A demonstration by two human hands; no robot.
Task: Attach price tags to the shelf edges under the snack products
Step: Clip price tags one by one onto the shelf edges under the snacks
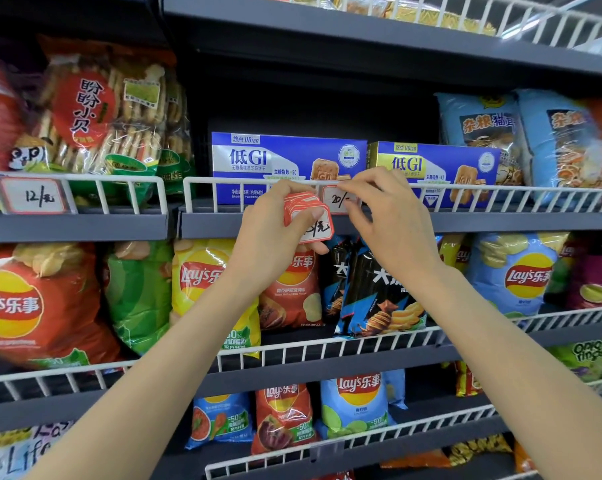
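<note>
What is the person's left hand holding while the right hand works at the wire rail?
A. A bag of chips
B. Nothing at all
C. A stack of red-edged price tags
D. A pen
C: the left hand grips a stack of red-edged price tags, while the right hand pinches the tag marked 20 at the white wire rail.

Dark grey metal shelving (327,39) fills the frame in stacked tiers, each fronted by a white wire rail (85,183). The recess behind the middle shelf (310,105) lies in shadow; brighter light falls upper right.
</note>
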